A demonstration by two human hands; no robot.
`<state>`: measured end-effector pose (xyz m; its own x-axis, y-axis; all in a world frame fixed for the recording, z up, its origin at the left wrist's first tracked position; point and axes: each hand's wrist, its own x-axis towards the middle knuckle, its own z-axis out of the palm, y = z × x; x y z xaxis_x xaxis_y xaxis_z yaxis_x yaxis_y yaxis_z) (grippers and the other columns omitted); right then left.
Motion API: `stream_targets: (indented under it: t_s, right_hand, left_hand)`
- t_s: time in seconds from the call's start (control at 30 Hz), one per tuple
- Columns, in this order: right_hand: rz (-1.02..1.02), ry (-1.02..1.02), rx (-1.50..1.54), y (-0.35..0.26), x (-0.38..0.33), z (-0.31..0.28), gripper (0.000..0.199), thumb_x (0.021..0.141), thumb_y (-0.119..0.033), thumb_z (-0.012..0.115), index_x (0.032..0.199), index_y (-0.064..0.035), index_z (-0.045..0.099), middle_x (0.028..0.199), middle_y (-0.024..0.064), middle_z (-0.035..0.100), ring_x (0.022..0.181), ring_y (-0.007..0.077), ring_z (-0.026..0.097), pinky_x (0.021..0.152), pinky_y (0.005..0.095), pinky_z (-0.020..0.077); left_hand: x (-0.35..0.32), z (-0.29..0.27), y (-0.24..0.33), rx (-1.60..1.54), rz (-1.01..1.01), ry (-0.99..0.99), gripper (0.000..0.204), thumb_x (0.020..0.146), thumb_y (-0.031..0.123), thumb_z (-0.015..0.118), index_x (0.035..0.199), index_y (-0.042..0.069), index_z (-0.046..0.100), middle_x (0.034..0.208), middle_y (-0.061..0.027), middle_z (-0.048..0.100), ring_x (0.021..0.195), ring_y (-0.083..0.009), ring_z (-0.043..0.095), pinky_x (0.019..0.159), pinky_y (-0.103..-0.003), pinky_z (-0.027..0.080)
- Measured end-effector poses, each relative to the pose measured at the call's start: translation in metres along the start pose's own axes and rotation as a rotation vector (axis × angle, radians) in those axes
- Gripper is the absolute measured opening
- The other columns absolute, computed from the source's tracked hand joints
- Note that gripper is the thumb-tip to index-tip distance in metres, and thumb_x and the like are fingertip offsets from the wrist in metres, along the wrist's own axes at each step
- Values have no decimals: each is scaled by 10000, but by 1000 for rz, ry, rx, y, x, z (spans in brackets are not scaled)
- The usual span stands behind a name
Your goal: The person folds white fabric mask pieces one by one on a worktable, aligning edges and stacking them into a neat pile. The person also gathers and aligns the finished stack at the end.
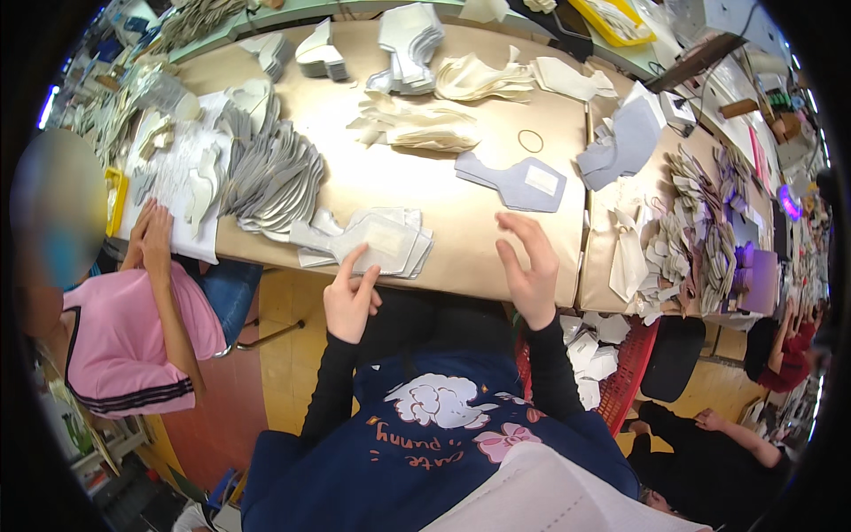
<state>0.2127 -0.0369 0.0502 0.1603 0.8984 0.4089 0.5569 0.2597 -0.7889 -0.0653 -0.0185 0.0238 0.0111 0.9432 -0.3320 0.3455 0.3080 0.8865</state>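
Observation:
My left hand [350, 297] rests at the near edge of the tan table [496, 257], its thumb and forefinger touching the lower edge of a small stack of pale grey cut fabric pieces [377, 241]. My right hand [530, 270] hovers open over the table edge, fingers spread, holding nothing. A single grey shaped piece with a white patch [519, 182] lies just beyond my right hand.
A fanned pile of grey pieces [275, 173] lies left of centre, cream stacks [421, 124] further back, a rubber band [530, 140] beside them. A person in pink [133, 337] sits at left. More cut-piece piles [700, 222] at right, a red basket [620, 372] below.

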Motion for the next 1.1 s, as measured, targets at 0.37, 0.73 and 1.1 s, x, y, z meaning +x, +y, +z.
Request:
stream_targets:
  t_s: [0.37, 0.73, 1.1]
  right_hand:
    - [282, 162, -386, 113, 39, -16, 443, 833, -145, 805, 1206, 5, 619, 1340, 193, 533, 1314, 378, 443, 1112, 441, 377]
    - [-33, 524, 166, 86, -5, -12, 224, 882, 61, 745, 1043, -31, 619, 1026, 70, 681, 878, 138, 657, 771, 260, 534]
    - [307, 68, 33, 45, -60, -46, 290, 867, -41, 719, 1151, -18, 665, 1343, 146, 572, 1291, 304, 530, 1103, 400, 388]
  left_hand:
    - [30, 54, 39, -45, 406, -261, 254, 981, 92, 632, 1222, 48, 698, 823, -91, 714, 719, -155, 666, 676, -288, 530]
    - [47, 176, 22, 656, 991, -186, 379, 953, 268, 636, 1300, 117, 637, 1437, -87, 551, 1400, -301, 423, 1171, -478, 308]
    - [77, 111, 65, -61, 682, 65, 245, 930, 58, 653, 1170, 21, 690, 1219, -132, 676, 1139, -290, 634, 987, -357, 484]
